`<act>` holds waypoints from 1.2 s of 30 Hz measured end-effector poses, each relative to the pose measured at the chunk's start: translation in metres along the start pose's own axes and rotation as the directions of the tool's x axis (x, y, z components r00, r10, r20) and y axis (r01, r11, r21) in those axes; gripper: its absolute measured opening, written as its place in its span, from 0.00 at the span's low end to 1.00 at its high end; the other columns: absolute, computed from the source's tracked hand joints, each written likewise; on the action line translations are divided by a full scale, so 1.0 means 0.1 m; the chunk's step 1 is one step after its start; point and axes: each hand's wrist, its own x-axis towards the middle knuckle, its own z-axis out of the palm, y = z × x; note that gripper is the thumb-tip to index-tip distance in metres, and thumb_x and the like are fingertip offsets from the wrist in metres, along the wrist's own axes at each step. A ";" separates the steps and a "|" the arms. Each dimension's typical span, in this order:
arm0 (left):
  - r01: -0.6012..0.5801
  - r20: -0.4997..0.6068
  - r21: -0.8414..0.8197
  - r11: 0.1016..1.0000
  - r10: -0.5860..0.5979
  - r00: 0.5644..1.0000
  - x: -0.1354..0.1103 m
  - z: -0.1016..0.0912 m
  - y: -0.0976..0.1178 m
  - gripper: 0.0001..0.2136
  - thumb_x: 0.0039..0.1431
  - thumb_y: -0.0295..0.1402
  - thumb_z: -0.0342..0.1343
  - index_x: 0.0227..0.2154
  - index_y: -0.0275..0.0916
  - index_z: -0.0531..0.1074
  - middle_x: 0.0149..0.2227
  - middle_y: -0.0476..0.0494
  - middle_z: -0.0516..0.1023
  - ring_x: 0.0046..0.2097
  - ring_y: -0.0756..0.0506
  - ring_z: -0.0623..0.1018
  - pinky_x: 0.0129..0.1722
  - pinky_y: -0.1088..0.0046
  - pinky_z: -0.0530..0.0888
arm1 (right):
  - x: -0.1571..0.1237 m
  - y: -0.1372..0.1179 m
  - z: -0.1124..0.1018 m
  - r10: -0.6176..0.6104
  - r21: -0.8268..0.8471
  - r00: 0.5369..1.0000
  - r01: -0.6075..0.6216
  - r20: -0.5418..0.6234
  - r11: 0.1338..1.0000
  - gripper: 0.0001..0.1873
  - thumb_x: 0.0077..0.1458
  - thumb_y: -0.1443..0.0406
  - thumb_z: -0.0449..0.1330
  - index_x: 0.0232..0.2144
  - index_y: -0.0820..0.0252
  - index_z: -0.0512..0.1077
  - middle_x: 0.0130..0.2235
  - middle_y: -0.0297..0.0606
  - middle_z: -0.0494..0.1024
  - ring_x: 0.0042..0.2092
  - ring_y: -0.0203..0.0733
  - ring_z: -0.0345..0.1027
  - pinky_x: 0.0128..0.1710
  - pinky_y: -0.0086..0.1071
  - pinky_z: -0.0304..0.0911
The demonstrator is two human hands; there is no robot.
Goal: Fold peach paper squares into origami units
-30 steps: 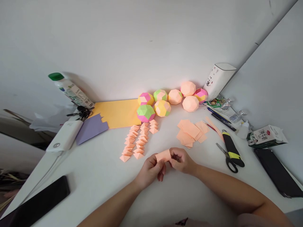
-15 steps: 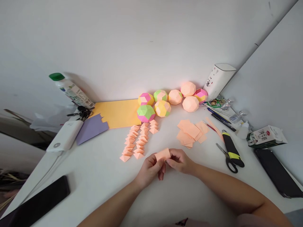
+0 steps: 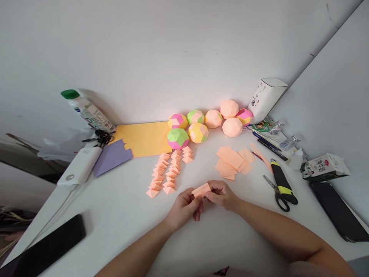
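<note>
Both of my hands pinch one small peach paper piece [image 3: 201, 190] just above the white table [image 3: 121, 207]. My left hand [image 3: 184, 209] grips its left end with thumb and fingers closed. Its right end is held by my right hand [image 3: 222, 195]. The paper looks folded into a narrow strip. Rows of folded peach paper units [image 3: 168, 171] lie just beyond my left hand. A loose pile of flat peach paper squares [image 3: 233, 161] lies beyond my right hand.
Several paper polyhedron balls [image 3: 198, 125] stand by the wall. Yellow paper [image 3: 144, 138] and purple paper [image 3: 111, 156] lie at left, with a power bank [image 3: 79, 165], keys, a bottle [image 3: 86, 109] and a black phone [image 3: 49, 246]. Scissors [image 3: 278, 192], pens, a carton [image 3: 324, 166] and another phone lie at right.
The peach paper has flattened from a wider, upright piece into a narrower strip between my fingers. My hands stayed in the same place.
</note>
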 end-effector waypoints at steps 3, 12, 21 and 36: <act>-0.002 -0.017 -0.071 0.997 0.001 1.000 0.00 -0.01 -0.02 0.12 0.56 0.40 0.53 0.26 0.38 0.61 0.19 0.53 0.71 0.16 0.54 0.69 0.17 0.78 0.66 | 0.01 0.05 -0.04 0.025 -0.003 0.995 -0.026 -0.099 1.000 0.06 0.47 0.69 0.56 0.20 0.61 0.70 0.22 0.32 0.68 0.24 0.33 0.60 0.24 0.28 0.58; -0.143 -0.138 -0.214 0.966 0.115 0.984 0.01 0.00 -0.02 0.12 0.55 0.39 0.56 0.29 0.40 0.58 0.23 0.52 0.74 0.21 0.51 0.73 0.19 0.77 0.69 | 0.03 0.07 -0.04 0.108 0.030 0.987 -0.105 -0.121 0.994 0.08 0.49 0.65 0.57 0.21 0.62 0.68 0.21 0.31 0.67 0.22 0.32 0.58 0.22 0.28 0.56; -0.139 -0.243 -0.285 0.948 0.068 0.968 0.09 -0.04 -0.09 0.15 0.52 0.38 0.59 0.27 0.42 0.55 0.23 0.56 0.71 0.15 0.55 0.68 0.13 0.80 0.64 | 0.00 0.16 -0.03 -0.091 0.065 0.977 0.105 -0.195 0.992 0.03 0.51 0.71 0.52 0.28 0.58 0.63 0.36 0.35 0.68 0.26 0.31 0.62 0.24 0.28 0.59; -0.096 -0.290 -0.242 0.965 0.022 0.957 0.07 -0.01 -0.05 0.18 0.52 0.41 0.59 0.43 0.37 0.67 0.21 0.55 0.69 0.17 0.54 0.68 0.16 0.79 0.65 | 0.07 0.18 -0.08 -0.031 0.153 0.968 0.071 -0.248 0.986 0.13 0.45 0.72 0.54 0.35 0.58 0.69 0.32 0.34 0.70 0.26 0.33 0.62 0.25 0.30 0.63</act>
